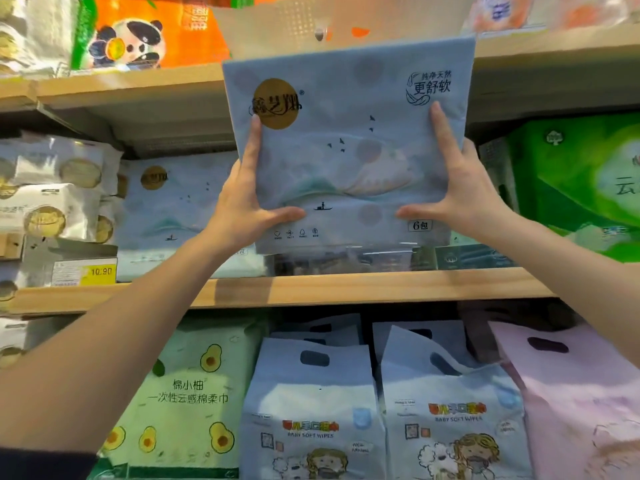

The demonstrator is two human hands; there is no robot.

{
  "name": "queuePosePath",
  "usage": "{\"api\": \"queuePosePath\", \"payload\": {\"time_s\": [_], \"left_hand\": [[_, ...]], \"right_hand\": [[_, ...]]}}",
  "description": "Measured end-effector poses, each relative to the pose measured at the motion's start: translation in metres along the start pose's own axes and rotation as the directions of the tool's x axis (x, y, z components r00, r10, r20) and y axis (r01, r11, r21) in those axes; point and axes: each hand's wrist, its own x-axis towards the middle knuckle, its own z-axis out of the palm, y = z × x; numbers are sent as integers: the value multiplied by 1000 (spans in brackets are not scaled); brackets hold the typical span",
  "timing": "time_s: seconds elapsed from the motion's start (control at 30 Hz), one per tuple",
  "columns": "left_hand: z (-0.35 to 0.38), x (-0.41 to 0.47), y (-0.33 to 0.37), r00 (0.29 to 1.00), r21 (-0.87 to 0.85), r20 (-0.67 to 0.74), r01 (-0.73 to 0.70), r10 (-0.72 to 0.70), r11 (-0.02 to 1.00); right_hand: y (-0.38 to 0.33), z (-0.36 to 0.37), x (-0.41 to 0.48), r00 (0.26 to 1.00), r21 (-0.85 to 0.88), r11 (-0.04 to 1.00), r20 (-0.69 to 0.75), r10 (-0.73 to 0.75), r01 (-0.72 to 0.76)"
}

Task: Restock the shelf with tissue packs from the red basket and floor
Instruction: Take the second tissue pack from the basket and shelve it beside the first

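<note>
Shop — wooden shelf point(311, 289) w/ price tag point(98, 271), stocked packs.

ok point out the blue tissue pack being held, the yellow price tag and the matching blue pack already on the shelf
pale blue plastic tissue pack with gold round logo point(349, 147), head view, middle of its front face
yellow paper price tag point(98, 271), head view, on the printed price
matching pale blue shelved pack point(173, 202), head view, its front face

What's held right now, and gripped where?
A pale blue plastic tissue pack with a gold round logo, held upright by both hands: left hand on its lower left edge, right hand on its lower right edge, thumbs across the front.
</note>
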Motion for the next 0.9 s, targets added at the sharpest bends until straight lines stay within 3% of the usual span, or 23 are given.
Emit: {"api": "queuePosePath", "payload": {"time_s": [0.27,0.67,0.9], "left_hand": [[12,-11,-12,996,83,81,18,-25,996],[15,2,-15,938,151,228,230,-261,961],[28,10,-18,903,240,242,300,-356,923]], "right_hand": [[11,10,-16,994,-21,996,65,87,-86],[27,19,2,949,-91,973,218,227,-211],[38,26,7,918,-143,955,269,290,-260]]}}
